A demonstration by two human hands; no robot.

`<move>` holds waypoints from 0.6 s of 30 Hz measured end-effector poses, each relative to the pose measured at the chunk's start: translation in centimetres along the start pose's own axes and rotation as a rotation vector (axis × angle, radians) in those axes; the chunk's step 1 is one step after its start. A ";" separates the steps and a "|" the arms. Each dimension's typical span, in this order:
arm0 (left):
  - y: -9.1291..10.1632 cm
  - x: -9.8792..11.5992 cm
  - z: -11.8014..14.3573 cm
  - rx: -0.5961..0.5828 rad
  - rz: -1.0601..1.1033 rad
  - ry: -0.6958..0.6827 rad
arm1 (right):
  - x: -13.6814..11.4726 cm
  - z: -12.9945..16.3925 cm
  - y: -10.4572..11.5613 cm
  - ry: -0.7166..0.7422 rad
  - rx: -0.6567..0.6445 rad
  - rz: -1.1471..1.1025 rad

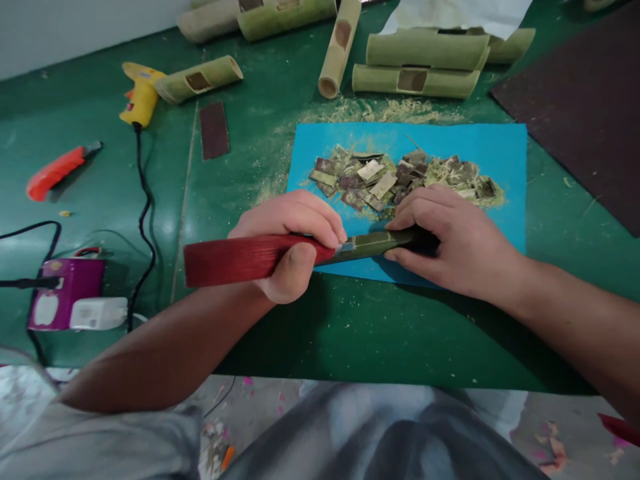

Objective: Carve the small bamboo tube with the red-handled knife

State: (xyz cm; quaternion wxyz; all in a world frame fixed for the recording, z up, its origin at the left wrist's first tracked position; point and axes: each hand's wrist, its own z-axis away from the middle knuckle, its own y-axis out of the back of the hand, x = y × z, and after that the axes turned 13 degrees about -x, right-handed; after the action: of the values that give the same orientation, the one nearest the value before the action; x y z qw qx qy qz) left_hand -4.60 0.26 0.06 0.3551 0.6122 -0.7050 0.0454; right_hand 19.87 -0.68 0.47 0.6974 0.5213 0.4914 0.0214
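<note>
My left hand (pixel 293 237) is closed around a red-handled knife (pixel 235 260), its blade end meeting a green bamboo piece (pixel 373 243). My right hand (pixel 445 243) grips that bamboo piece and holds it down on the blue sheet (pixel 500 160). Just beyond both hands, a heap of cut bamboo chips (pixel 400 180) and shavings lies on the sheet. The far end of the bamboo piece is hidden under my right palm.
Several bamboo tubes (pixel 420 67) lie at the back of the green table (pixel 320 333). A yellow glue gun (pixel 141 97), an orange cutter (pixel 55 172), a purple device (pixel 65 300) with cables and a dark sheet (pixel 590 100) surround the work spot.
</note>
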 end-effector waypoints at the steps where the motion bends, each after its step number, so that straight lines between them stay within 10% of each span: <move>1: 0.0 -0.1 0.1 -0.007 0.001 0.010 | 0.0 0.0 0.0 0.000 0.002 0.002; 18: -0.1 -0.1 0.5 0.016 0.001 0.072 | 0.0 0.0 -0.1 0.005 0.006 0.025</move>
State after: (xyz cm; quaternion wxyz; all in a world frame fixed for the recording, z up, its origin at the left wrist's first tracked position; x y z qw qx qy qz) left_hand -4.75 0.12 -0.37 0.3751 0.6127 -0.6917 0.0733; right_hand 19.85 -0.72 0.44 0.6942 0.5295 0.4866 0.0297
